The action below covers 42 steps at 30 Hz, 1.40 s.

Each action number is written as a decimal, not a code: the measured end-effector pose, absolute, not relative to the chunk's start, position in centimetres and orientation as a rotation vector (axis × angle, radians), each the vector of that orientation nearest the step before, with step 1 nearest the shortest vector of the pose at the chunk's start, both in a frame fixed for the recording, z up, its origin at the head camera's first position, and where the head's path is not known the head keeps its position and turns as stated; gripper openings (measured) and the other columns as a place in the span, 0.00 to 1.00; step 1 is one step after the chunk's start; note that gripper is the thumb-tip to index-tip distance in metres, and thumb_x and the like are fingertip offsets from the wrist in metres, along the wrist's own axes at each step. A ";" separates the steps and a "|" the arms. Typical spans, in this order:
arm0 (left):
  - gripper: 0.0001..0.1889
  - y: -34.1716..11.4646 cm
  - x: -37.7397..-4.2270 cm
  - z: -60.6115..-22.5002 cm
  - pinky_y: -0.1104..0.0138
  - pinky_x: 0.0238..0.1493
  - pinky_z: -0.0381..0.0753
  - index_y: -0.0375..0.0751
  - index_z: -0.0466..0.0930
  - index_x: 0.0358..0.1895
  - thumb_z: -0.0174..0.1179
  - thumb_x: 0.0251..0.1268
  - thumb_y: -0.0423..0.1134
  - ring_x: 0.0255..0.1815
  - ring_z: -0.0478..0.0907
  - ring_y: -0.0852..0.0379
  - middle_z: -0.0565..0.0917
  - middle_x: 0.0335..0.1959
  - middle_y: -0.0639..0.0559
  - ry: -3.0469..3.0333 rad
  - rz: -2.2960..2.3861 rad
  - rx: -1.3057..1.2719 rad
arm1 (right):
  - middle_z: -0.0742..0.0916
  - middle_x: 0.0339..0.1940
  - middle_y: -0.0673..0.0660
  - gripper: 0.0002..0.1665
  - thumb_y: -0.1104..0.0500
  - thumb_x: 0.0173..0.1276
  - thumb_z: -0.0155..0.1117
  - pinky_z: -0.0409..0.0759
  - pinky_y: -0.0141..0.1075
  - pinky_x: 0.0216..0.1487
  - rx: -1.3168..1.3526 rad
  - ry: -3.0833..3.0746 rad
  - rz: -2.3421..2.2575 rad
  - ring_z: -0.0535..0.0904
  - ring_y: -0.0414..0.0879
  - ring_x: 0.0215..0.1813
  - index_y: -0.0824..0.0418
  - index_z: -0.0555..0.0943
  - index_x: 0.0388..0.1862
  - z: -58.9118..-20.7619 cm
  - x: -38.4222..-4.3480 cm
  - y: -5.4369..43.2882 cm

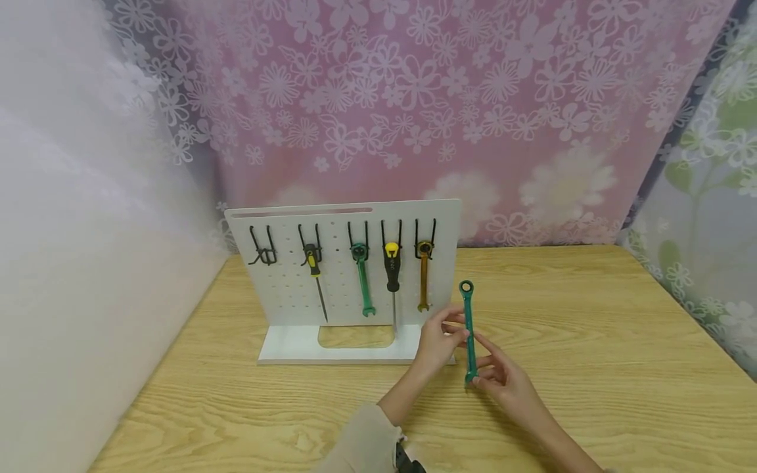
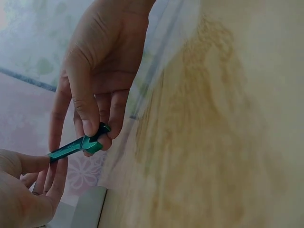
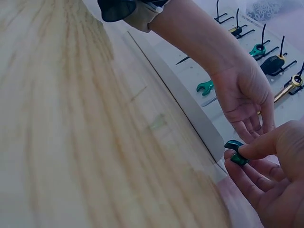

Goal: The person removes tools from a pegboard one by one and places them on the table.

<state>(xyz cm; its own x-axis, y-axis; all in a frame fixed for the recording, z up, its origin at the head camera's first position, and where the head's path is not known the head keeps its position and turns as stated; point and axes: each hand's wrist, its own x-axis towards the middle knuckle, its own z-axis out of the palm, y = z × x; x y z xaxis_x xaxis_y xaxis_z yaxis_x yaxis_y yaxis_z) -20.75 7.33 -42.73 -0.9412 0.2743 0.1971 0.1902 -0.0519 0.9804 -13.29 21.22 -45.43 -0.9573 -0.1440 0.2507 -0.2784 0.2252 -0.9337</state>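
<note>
A green combination wrench (image 1: 469, 322) stands nearly upright in front of the pegboard's right end, ring end up, held by both hands above the table. My left hand (image 1: 437, 341) pinches its shaft between thumb and fingers near the middle. Lower down, my right hand (image 1: 508, 387) pinches the open-jaw end. In the left wrist view that forked end of the wrench (image 2: 92, 142) sits between the right thumb and fingers. The right wrist view shows the same end (image 3: 236, 153) at the right hand's fingertips, with most of the shaft hidden.
The white pegboard (image 1: 284, 295) stands left of the hands on its white base. From its black hooks (image 1: 260, 246) hang a thin screwdriver (image 1: 313, 263), another green wrench (image 1: 364, 282), a thicker screwdriver (image 1: 392, 266) and a gold wrench (image 1: 423, 279). The wooden table (image 1: 591, 328) extends to the right.
</note>
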 end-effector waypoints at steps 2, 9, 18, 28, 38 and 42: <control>0.18 7.4 -20.9 -43.2 0.63 0.31 0.81 0.31 0.76 0.51 0.57 0.55 0.19 0.33 0.79 0.55 0.79 0.38 0.45 2.117 2.172 0.490 | 0.78 0.39 0.68 0.42 0.81 0.55 0.57 0.79 0.33 0.34 0.413 -2.376 1.850 0.81 0.47 0.35 0.69 0.57 0.68 -45.7 -13.3 21.2; 0.19 7.6 -21.6 -44.5 0.62 0.30 0.81 0.28 0.75 0.50 0.58 0.53 0.17 0.30 0.79 0.54 0.78 0.36 0.46 2.041 2.194 0.398 | 0.78 0.42 0.68 0.40 0.79 0.57 0.57 0.79 0.34 0.36 0.368 -2.439 1.885 0.81 0.48 0.36 0.69 0.57 0.69 -45.9 -13.3 21.4; 0.19 7.5 -22.1 -45.1 0.64 0.30 0.81 0.27 0.76 0.49 0.58 0.51 0.16 0.30 0.80 0.52 0.78 0.34 0.48 2.030 2.171 0.372 | 0.78 0.40 0.67 0.37 0.77 0.58 0.58 0.79 0.34 0.34 0.369 -2.442 1.887 0.81 0.47 0.34 0.74 0.59 0.66 -45.8 -13.3 21.3; 0.18 7.5 -22.2 -45.5 0.67 0.29 0.81 0.26 0.75 0.49 0.58 0.52 0.17 0.28 0.78 0.58 0.78 0.35 0.47 2.042 2.100 0.330 | 0.79 0.39 0.64 0.35 0.76 0.56 0.58 0.77 0.32 0.32 0.279 -2.509 1.871 0.80 0.45 0.33 0.75 0.61 0.64 -45.6 -13.2 21.4; 0.16 7.8 -22.3 -45.6 0.68 0.29 0.81 0.25 0.76 0.46 0.59 0.51 0.17 0.28 0.79 0.58 0.78 0.32 0.47 2.090 2.018 0.272 | 0.79 0.39 0.62 0.34 0.70 0.58 0.61 0.77 0.33 0.33 0.135 -2.634 1.829 0.79 0.47 0.36 0.73 0.63 0.64 -45.4 -13.1 21.3; 0.16 7.9 -22.0 -45.4 0.69 0.29 0.80 0.25 0.76 0.45 0.59 0.51 0.17 0.28 0.79 0.58 0.78 0.31 0.47 2.120 1.986 0.238 | 0.80 0.39 0.60 0.34 0.69 0.58 0.62 0.77 0.33 0.33 0.067 -2.642 1.844 0.78 0.48 0.36 0.72 0.64 0.64 -45.3 -13.1 21.2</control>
